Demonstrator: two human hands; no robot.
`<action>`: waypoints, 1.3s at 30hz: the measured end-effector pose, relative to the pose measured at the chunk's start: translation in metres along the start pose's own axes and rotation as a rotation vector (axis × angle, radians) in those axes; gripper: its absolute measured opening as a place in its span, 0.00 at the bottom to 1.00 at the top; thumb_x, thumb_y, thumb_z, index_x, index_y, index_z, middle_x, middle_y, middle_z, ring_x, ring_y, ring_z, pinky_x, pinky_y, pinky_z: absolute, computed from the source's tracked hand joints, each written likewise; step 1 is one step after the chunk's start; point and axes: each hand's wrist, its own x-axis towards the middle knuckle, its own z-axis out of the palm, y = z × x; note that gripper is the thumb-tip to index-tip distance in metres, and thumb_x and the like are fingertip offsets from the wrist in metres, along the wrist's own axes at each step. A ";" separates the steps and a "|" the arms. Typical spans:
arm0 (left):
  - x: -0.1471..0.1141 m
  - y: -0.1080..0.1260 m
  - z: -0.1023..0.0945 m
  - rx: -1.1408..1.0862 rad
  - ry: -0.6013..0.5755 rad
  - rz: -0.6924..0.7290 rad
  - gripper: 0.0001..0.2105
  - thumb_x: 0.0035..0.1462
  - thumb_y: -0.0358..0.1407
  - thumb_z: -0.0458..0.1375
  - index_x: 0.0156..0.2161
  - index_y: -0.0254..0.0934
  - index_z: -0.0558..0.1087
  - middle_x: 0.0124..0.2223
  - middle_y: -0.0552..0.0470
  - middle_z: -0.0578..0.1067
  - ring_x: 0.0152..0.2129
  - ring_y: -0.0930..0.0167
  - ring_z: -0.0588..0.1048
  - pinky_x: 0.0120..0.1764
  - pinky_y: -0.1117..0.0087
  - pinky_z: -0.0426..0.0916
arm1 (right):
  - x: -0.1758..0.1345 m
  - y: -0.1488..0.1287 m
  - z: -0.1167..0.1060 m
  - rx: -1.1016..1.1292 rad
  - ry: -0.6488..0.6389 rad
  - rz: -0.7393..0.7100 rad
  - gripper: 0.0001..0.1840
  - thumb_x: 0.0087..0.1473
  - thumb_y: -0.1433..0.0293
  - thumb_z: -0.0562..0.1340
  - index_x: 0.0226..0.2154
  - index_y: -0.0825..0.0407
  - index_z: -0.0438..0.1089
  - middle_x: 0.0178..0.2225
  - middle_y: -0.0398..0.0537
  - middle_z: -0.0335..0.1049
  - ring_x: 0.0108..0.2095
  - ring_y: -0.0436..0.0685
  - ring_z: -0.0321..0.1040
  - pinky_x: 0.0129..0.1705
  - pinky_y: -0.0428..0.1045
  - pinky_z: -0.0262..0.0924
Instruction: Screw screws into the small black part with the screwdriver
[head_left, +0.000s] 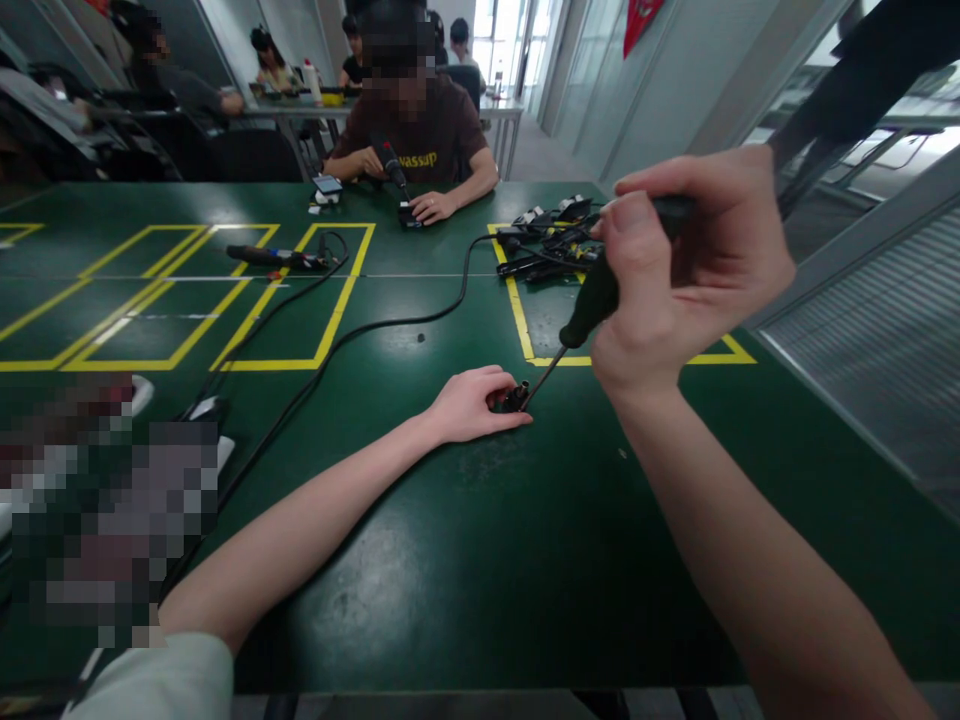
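My right hand (667, 260) is closed around the dark green handle of a screwdriver (590, 305), held at a slant. Its thin metal shaft runs down and left to a small black part (515, 397) on the table. The tip meets or comes very near that part; I cannot tell which. My left hand (480, 405) grips the black part between thumb and fingers, low on the green table (450, 560). A short cylindrical end of it sticks up, while the rest is partly hidden by the fingers.
A pile of black cables and parts (551, 235) lies behind my hands. A black cord (382, 323) crosses the table to the left, near an electric screwdriver (274, 257). Yellow tape (345, 290) marks rectangles. Opposite, a person (420, 130) holds a power tool over a small black object.
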 end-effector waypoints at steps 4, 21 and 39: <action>0.000 -0.001 0.001 -0.003 0.005 -0.006 0.18 0.57 0.49 0.67 0.30 0.36 0.70 0.31 0.56 0.68 0.27 0.73 0.66 0.31 0.72 0.58 | -0.003 0.001 0.002 0.133 -0.104 0.151 0.14 0.65 0.52 0.61 0.39 0.43 0.76 0.36 0.45 0.74 0.33 0.58 0.76 0.38 0.56 0.75; -0.001 -0.001 0.001 -0.002 0.010 0.000 0.18 0.58 0.49 0.67 0.31 0.36 0.70 0.31 0.56 0.69 0.27 0.73 0.66 0.31 0.72 0.59 | 0.000 -0.013 0.008 0.339 -0.132 0.470 0.13 0.66 0.52 0.54 0.39 0.42 0.64 0.21 0.36 0.59 0.14 0.50 0.48 0.17 0.49 0.43; -0.001 -0.002 0.001 -0.025 0.017 0.002 0.17 0.57 0.49 0.68 0.32 0.37 0.72 0.31 0.56 0.69 0.26 0.73 0.67 0.31 0.73 0.60 | 0.016 -0.019 0.005 0.679 -0.314 0.746 0.33 0.55 0.35 0.60 0.21 0.46 0.64 0.13 0.33 0.41 0.11 0.47 0.33 0.13 0.49 0.28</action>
